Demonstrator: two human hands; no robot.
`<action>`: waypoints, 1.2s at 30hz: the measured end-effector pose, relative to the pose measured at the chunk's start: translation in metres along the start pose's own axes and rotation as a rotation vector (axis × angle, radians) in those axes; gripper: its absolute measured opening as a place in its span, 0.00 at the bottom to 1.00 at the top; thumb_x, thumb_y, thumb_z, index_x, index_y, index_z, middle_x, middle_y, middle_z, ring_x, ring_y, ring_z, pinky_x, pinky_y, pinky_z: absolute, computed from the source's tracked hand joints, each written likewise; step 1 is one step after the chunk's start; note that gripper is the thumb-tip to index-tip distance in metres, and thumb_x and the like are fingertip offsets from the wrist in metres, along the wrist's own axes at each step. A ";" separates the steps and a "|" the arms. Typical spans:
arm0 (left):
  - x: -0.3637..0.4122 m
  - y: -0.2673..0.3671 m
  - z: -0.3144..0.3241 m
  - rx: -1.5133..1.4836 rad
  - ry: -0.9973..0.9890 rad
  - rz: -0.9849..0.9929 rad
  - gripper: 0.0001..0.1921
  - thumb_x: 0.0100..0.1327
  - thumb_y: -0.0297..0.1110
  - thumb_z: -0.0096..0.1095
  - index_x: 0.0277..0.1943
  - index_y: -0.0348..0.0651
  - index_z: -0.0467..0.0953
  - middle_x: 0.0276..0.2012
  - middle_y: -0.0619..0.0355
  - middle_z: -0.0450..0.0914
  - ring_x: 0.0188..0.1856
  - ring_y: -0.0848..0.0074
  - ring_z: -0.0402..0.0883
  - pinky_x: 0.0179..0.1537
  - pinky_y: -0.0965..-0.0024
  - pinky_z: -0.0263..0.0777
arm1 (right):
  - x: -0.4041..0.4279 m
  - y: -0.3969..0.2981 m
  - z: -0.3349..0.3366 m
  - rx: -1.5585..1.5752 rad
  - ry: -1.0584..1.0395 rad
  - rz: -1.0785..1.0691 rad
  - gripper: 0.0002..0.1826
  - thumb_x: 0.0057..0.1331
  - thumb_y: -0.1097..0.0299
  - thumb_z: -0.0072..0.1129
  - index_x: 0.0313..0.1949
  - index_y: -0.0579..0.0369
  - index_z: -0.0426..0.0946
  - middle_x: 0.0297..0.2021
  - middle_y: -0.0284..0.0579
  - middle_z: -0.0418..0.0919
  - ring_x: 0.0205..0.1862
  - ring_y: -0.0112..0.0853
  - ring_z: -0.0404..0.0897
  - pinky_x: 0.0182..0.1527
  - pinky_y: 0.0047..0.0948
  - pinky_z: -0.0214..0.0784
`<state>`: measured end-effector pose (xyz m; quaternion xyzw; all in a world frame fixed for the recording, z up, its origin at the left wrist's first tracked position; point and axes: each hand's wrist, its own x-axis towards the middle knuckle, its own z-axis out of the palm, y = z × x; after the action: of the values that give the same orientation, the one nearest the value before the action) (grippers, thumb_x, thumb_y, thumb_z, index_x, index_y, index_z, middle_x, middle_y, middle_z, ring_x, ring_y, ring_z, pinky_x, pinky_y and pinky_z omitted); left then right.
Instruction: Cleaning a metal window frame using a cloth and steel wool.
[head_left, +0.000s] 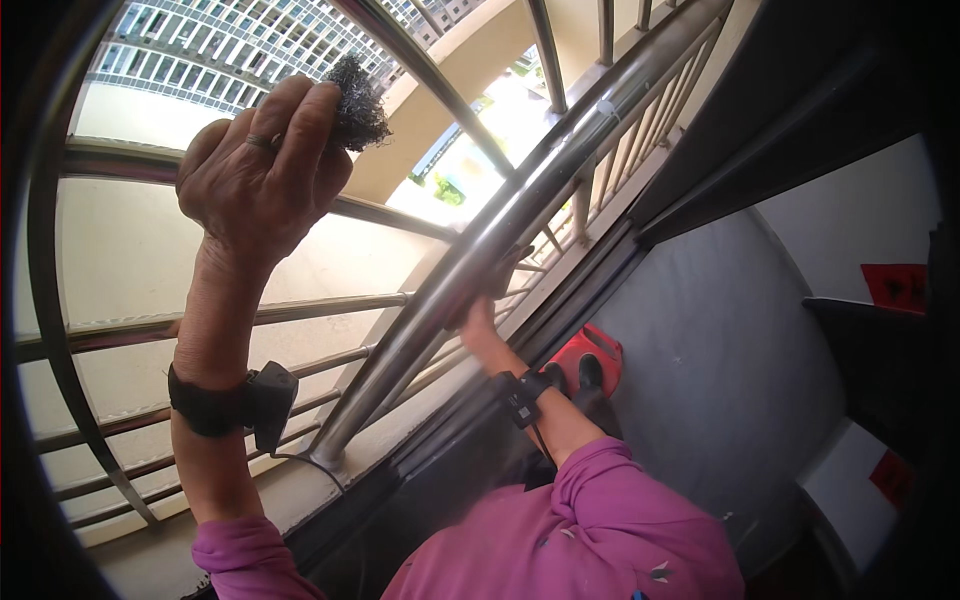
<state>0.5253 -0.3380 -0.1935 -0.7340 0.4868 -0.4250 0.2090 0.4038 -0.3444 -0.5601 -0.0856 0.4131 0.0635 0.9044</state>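
Note:
My left hand (262, 161), raised at the upper left in front of the window bars, is closed around a wad of dark metal scouring wool (356, 105) that sticks out past the fingers. A ring is on one finger. My right hand (480, 322) is low at the thick, shiny metal handrail (465, 262). Its fingers are shadowed, blurred and partly hidden by the rail, so their grip is unclear. Both wrists wear black straps with small devices, the left one (274, 405) trailing a cable.
Metal bars (330, 309) cross the opening, with a pale ledge (420, 405) and dark frame track (577, 300) below. My dark shoes (590, 371) are on a red object (611, 360) above the grey floor (720, 360). Tall buildings (225, 45) stand outside. Dark panels are at right.

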 end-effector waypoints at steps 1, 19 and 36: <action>-0.001 0.000 0.000 0.002 -0.016 -0.003 0.18 0.65 0.51 0.51 0.46 0.49 0.79 0.36 0.62 0.84 0.32 0.81 0.83 0.30 0.81 0.69 | -0.004 0.025 -0.012 0.002 -0.076 0.085 0.22 0.67 0.49 0.40 0.47 0.54 0.72 0.39 0.39 0.77 0.45 0.32 0.76 0.48 0.32 0.69; 0.008 0.008 0.002 -0.055 0.125 -0.072 0.07 0.54 0.29 0.60 0.37 0.47 0.76 0.32 0.66 0.80 0.19 0.87 0.68 0.23 0.81 0.57 | 0.006 -0.168 0.027 -0.108 -0.030 -0.387 0.20 0.62 0.59 0.45 0.48 0.59 0.71 0.43 0.42 0.76 0.45 0.34 0.76 0.44 0.33 0.71; 0.011 0.013 -0.003 0.027 -0.025 -0.168 0.07 0.62 0.34 0.52 0.37 0.44 0.76 0.32 0.64 0.78 0.17 0.87 0.62 0.23 0.79 0.52 | 0.100 -0.343 0.124 -0.710 0.633 -1.018 0.30 0.64 0.51 0.41 0.30 0.75 0.74 0.35 0.66 0.78 0.41 0.51 0.77 0.46 0.42 0.67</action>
<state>0.5182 -0.3531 -0.1967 -0.7745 0.4150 -0.4386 0.1886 0.6237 -0.6499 -0.5214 -0.5736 0.5195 -0.2652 0.5751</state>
